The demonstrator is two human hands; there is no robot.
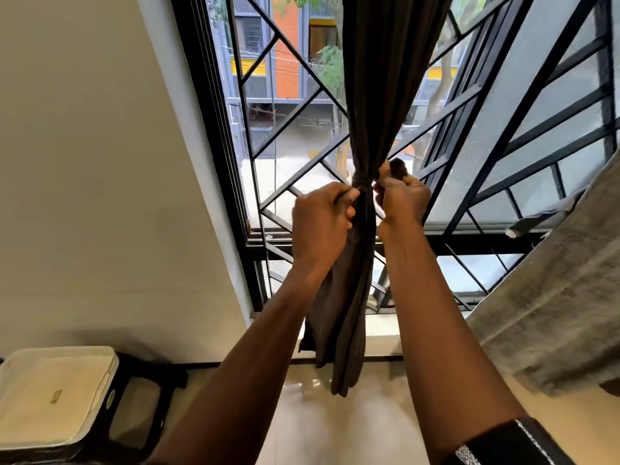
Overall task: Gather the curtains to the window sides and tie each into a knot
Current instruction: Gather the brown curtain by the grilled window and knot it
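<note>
A dark brown curtain (379, 78) hangs in front of the window, bunched into a narrow neck at mid-height, with its tail (349, 317) falling to the floor. A thin band of the same cloth wraps the neck. My left hand (320, 226) grips the curtain just left of the neck, fingers curled round a strand. My right hand (401, 196) pinches a dark end of cloth just right of the neck. A grey curtain (557, 317) hangs loose at the right edge.
The black window grille (469, 95) with diagonal bars is right behind the curtain, and its sill (379, 327) runs below. A cream wall fills the left. A white lidded box (53, 394) sits on a dark stool at bottom left.
</note>
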